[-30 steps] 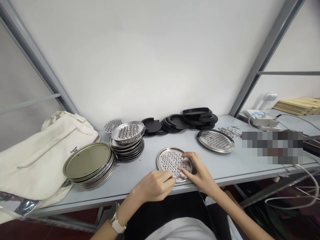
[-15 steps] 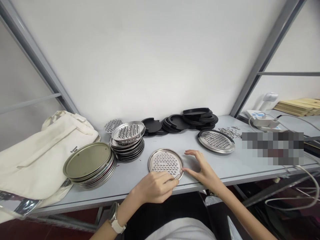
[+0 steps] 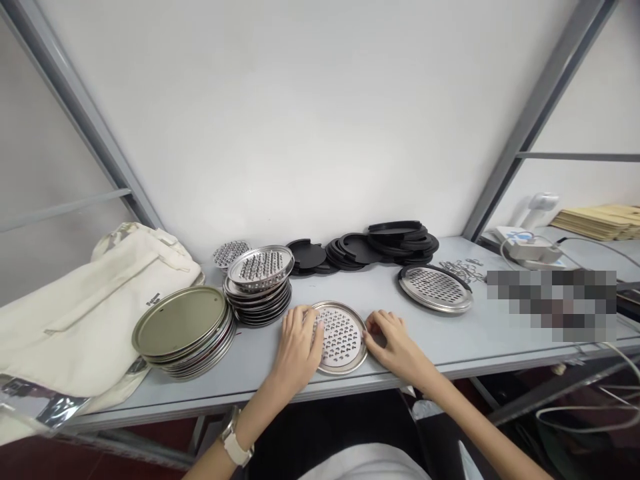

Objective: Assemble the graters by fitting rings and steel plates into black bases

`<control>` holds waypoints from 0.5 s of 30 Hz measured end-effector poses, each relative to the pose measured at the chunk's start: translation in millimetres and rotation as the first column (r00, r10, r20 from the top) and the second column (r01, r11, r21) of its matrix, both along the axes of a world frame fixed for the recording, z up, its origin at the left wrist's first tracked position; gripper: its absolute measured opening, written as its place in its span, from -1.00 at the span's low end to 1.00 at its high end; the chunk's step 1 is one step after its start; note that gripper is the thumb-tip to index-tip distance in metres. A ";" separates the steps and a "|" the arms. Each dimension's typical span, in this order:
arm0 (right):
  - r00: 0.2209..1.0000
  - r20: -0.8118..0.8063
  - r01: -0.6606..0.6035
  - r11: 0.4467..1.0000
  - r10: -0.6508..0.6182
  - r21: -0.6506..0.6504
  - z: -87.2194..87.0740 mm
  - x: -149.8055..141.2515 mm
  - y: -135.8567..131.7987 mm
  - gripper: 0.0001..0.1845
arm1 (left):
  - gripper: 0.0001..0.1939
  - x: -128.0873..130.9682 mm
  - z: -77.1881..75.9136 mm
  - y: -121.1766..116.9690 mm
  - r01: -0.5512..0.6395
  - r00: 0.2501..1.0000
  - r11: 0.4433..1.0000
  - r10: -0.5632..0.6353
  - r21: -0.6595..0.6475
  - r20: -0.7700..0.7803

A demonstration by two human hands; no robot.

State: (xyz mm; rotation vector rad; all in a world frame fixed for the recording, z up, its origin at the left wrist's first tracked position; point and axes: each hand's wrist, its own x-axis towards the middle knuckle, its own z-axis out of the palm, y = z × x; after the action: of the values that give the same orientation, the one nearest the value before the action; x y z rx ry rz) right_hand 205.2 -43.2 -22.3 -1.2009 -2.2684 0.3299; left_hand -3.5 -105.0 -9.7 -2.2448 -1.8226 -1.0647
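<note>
A round metal grater plate (image 3: 345, 337) lies flat on the table in front of me, its holed face up inside a raised rim. My left hand (image 3: 299, 347) grips its left side, fingers over the rim and thumb on the holed face. On the opposite side my right hand (image 3: 395, 343) is closed at the rim, thumb and curled fingers touching the edge. To the left rises a stack of metal grater plates (image 3: 257, 293), the top one tilted. Another round grater (image 3: 435, 288) with a black edge piece rests at the right.
Olive-topped round lids or trays (image 3: 183, 320) are stacked at the left beside a cream bag (image 3: 100, 300). Black round holders (image 3: 400, 243) are piled along the wall. Small metal rings or clips (image 3: 463, 270) lie scattered at the right, near a white device (image 3: 530, 243). The table's front edge (image 3: 425, 375) is close.
My left hand has moved from the plate's front edge to its left side. The fingers of my right hand have curled in and closed at the right rim.
</note>
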 end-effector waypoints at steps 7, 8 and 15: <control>0.967 -0.027 -0.251 0.967 0.252 0.049 16.2 -23.5 64.2 -0.78 | -0.80 -2.6 -9.8 4.1 -0.018 0.998 1.000 0.017 -0.014 -0.061; 0.966 -0.043 -0.254 0.966 0.256 0.047 17.6 -25.6 65.3 -0.77 | -0.81 -2.2 -10.6 4.2 -0.013 0.997 1.000 0.012 -0.013 -0.072; 0.953 -0.246 -0.191 0.981 0.176 -0.041 12.5 -22.9 8.3 -0.72 | -0.84 0.4 -8.1 2.9 -0.032 0.997 0.999 0.029 -0.038 -0.079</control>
State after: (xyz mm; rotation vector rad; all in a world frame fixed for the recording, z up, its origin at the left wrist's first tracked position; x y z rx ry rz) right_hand 182.3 -34.9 -9.8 -0.9246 -2.1714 0.5913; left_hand -3.1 -102.1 -17.8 -2.2390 -1.8561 -0.9307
